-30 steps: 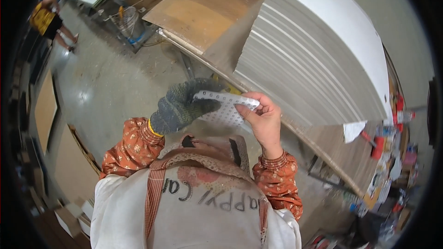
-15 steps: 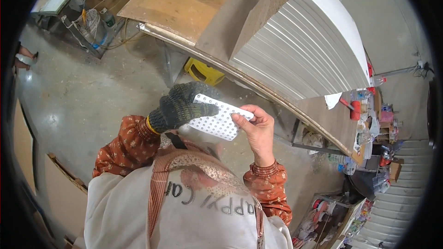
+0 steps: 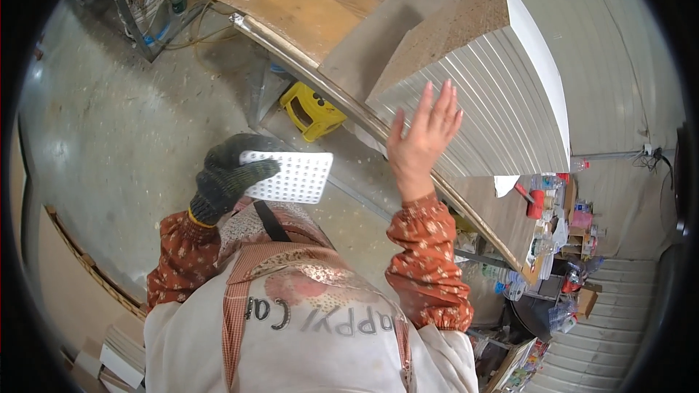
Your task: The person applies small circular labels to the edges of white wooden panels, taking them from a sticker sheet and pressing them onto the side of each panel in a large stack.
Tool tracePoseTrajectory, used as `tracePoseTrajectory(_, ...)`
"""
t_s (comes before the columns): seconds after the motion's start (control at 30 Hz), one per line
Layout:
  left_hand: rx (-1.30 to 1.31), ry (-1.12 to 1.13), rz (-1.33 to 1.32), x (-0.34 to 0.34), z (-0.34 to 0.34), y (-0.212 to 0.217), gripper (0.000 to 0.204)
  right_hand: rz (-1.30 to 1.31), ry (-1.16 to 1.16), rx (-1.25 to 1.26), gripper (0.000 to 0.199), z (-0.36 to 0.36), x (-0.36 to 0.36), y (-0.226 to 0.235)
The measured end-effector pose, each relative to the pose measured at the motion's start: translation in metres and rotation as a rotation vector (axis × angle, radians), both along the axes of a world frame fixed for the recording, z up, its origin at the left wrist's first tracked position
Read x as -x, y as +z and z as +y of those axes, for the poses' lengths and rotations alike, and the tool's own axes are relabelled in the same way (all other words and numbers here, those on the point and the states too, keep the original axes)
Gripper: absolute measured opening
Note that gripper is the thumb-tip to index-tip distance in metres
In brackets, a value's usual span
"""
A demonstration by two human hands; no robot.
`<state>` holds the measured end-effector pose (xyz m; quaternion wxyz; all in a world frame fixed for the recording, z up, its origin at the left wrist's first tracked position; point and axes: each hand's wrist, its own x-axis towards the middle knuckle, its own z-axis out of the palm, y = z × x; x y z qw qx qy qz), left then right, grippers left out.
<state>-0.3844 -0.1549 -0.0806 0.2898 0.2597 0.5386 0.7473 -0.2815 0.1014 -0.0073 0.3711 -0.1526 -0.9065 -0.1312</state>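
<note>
My left hand (image 3: 231, 175), in a dark knitted glove with a yellow cuff edge, grips a white rectangular sheet dotted with rows of small round dark marks (image 3: 295, 177). Its thumb lies over the front of the sheet, while the other fingers are partly hidden behind. Bare and raised, my right hand (image 3: 424, 142) has its fingers stretched out and holds nothing. It appears in front of the near face of a tall stack of white-edged boards (image 3: 473, 105); whether it touches them I cannot tell.
The stack stands on a long workbench (image 3: 342, 25) covered with brown board. Beneath the bench is a yellow plastic object (image 3: 312, 111). A red-handled tool (image 3: 535, 204) and several bottles lie at the bench's right end. Flat boards (image 3: 69, 276) lean at the left.
My right hand has let go of the dotted sheet and moved up toward the board stack, fingers spread. My left hand keeps the sheet and has shifted left.
</note>
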Motion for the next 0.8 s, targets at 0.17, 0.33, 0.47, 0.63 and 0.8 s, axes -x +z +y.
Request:
tracePoseTrajectory(0.17, 0.209, 0.141, -0.082, 0.004, -0.029, -0.003, 0.033, -0.402, 0.015, 0.087, 0.062, 0.005, 0.011, -0.087)
tracePoseTrajectory(0.33, 0.276, 0.24, -0.096, 0.019, -0.048, -0.008, 0.033, -0.352, 0.293, 0.222, 0.055, -0.001, -0.003, -0.078)
tracePoseTrajectory(0.47, 0.21, 0.186, -0.121, 0.027, -0.039, -0.012, 0.033, -0.111, 0.18, 0.117, 0.049, 0.003, 0.008, -0.045)
tracePoseTrajectory(0.63, 0.099, 0.08, -0.122, 0.033, -0.02, -0.007, 0.032, -0.234, 0.241, 0.164, 0.036, -0.009, -0.011, -0.08)
tracePoseTrajectory(0.8, 0.159, 0.064, -0.158, 0.042, -0.026, -0.015, 0.031, 0.196, 0.036, 0.644, 0.021, -0.002, -0.002, -0.069)
